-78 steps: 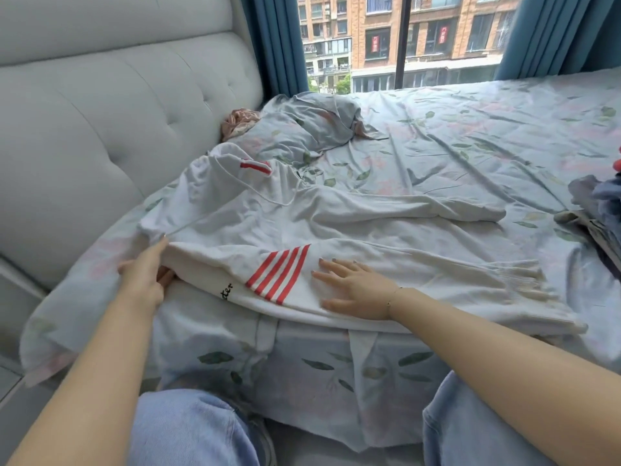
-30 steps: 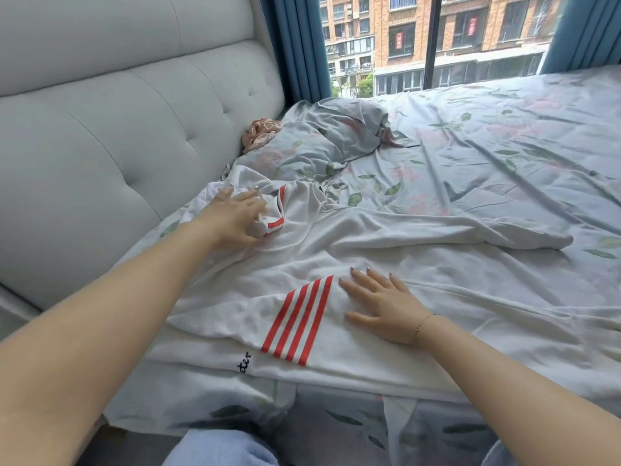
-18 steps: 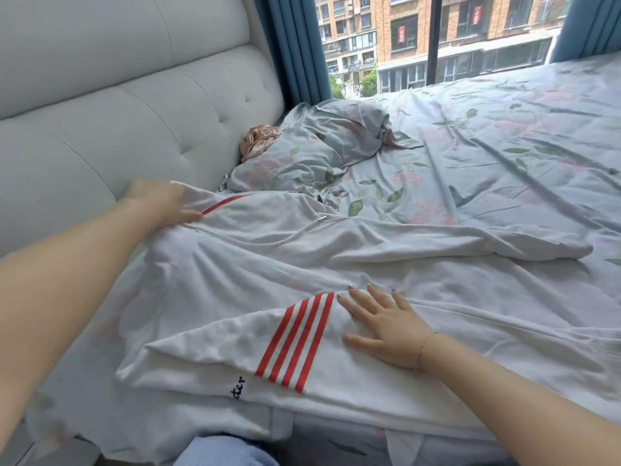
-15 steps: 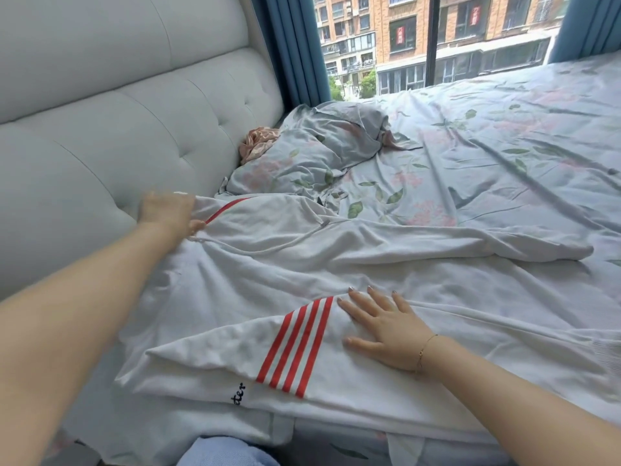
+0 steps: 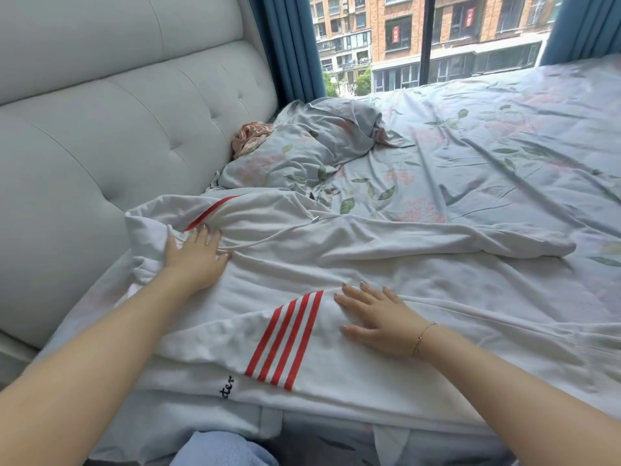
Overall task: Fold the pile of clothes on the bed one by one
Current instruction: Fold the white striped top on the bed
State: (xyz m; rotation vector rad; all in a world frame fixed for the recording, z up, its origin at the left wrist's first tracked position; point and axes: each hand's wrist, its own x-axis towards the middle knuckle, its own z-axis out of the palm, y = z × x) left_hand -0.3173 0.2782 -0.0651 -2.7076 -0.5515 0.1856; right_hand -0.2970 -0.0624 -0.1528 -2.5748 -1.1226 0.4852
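A white hooded top [image 5: 386,264] with red stripes lies spread across the near side of the bed [image 5: 504,146], its hood bunched at the left and one sleeve stretched out to the right. My left hand [image 5: 195,255] lies flat on the fabric just below the hood, fingers apart, next to a red trim line and the drawstring. Beside the block of red stripes on the near folded sleeve, my right hand [image 5: 376,319] presses flat on the cloth, fingers spread. Neither hand grips anything.
A padded grey headboard [image 5: 117,112] runs along the left. A floral pillow [image 5: 302,149] and a small pink cloth [image 5: 252,136] sit against it at the back. Blue curtains [image 5: 285,45] frame a window. My knees in blue jeans [image 5: 221,449] touch the bed's near edge.
My left hand let go of the hood by the headboard and came down flat onto the top below it. My right hand stayed pressed beside the red stripes.
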